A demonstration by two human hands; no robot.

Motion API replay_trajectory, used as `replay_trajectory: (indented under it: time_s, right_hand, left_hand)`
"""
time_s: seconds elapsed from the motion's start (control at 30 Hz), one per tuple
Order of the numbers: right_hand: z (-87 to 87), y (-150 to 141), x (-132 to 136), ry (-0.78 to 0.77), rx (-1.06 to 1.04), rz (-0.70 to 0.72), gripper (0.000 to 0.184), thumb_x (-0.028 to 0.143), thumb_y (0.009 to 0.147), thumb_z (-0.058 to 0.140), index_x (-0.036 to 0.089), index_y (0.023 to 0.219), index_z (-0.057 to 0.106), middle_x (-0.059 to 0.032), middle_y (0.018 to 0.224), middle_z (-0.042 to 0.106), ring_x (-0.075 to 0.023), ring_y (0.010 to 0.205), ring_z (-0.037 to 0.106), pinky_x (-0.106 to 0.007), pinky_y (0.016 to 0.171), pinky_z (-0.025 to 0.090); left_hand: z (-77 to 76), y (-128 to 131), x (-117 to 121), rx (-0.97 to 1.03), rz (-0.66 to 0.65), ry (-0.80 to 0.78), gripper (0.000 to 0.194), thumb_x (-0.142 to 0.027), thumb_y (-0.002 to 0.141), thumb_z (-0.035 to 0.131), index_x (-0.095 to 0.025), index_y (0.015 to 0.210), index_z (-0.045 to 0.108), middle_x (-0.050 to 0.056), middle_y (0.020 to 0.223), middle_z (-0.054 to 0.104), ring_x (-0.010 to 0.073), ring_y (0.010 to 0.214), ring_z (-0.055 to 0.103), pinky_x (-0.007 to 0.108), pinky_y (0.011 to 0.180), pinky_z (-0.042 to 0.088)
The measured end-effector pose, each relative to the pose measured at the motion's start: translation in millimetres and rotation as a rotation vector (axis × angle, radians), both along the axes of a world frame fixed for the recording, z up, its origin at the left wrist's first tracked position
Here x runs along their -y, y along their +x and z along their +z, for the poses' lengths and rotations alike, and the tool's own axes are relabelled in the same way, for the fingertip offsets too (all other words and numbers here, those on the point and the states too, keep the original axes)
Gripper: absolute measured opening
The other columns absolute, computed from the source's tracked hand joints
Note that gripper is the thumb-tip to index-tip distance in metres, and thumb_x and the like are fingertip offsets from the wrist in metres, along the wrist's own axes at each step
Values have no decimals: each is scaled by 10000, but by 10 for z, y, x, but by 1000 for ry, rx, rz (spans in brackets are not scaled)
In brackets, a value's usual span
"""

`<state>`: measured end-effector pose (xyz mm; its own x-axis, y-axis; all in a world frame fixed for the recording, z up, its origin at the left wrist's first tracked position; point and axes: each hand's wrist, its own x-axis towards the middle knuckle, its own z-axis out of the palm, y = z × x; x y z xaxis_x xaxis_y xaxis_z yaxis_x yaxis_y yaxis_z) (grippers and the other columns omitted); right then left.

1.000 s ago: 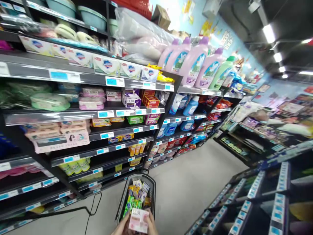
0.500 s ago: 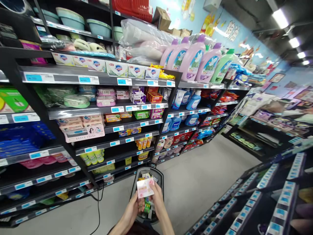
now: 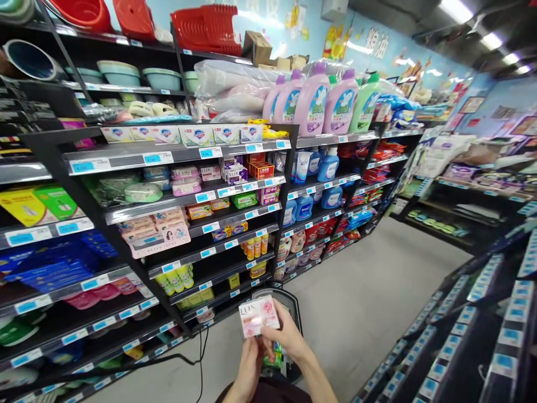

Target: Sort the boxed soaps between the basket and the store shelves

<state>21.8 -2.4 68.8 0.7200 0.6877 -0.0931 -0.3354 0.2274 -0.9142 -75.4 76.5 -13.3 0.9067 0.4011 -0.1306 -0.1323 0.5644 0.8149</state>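
Observation:
A white and pink Lux soap box (image 3: 259, 317) is held up in front of me with its printed face toward me. My right hand (image 3: 289, 331) grips its right side, thumb across the front. Below it, my left hand (image 3: 250, 361) has its fingers closed at the box's lower edge. Beneath both hands a dark shopping basket (image 3: 297, 307) stands on the floor, partly hidden by them. Some green packaging (image 3: 272, 359) inside the basket shows between my forearms.
Shelves on the left carry soap boxes (image 3: 199, 135), a pink gift pack (image 3: 161, 235) and yellow-capped bottles (image 3: 254, 246). Large lilac detergent bottles (image 3: 312, 103) line the top further along. A black cable (image 3: 201, 358) hangs to the floor. Grey aisle floor (image 3: 361, 285) runs between the shelves and the racks at right.
The soap box is now nearer and turned so the Lux lettering shows. My view has shifted, and both hands appear further right in it, still on the box.

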Motion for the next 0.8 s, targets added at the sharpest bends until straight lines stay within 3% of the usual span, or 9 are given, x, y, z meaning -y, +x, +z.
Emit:
replay_trajectory:
  time_s: [0.17, 0.33, 0.47, 0.67, 0.8]
  right_hand:
    - [167, -67, -27, 35, 103, 46, 522, 262, 620, 853, 203, 1111, 684, -32, 875, 732, -161, 658, 626, -242, 574, 491]
    - [135, -139, -92, 74, 27, 17, 528, 355, 614, 867, 201, 1065, 639, 14, 719, 671, -91, 395, 501, -184, 352, 360]
    - [131, -157, -99, 126, -22, 34, 561, 355, 603, 887, 197, 1075, 629, 11, 710, 666, -102, 365, 502, -211, 337, 390]
    - [113, -73, -50, 167, -55, 3, 528, 310, 617, 902, 188, 1074, 667, -21, 859, 684, -115, 568, 552, -217, 457, 481]
    - [49, -18, -44, 175, -51, 43, 462, 355, 718, 854, 194, 1110, 668, -40, 924, 687, -129, 642, 553, -209, 456, 489]
  left_hand:
    - [-34, -13, -13, -7, -45, 77, 674, -829, 820, 496, -181, 825, 682, 46, 602, 565, 195, 576, 506, 375, 693, 440]
    - [3, -4, -99, 11, 1, 184, 689, -823, 854, 441, -188, 670, 635, 67, 573, 584, 215, 604, 543, 383, 734, 457]
    - [54, -41, -172, -21, 32, 248, 648, -794, 846, 517, -180, 672, 631, 62, 591, 588, 223, 656, 572, 365, 718, 460]
    - [199, -77, -295, -75, 217, 286, 493, -592, 814, 738, -185, 1079, 650, 0, 697, 617, 145, 602, 522, 276, 621, 433]
    - [291, -113, -370, -74, 283, 276, 694, -466, 766, 826, -233, 1356, 543, 58, 977, 723, 165, 741, 624, 263, 667, 485]
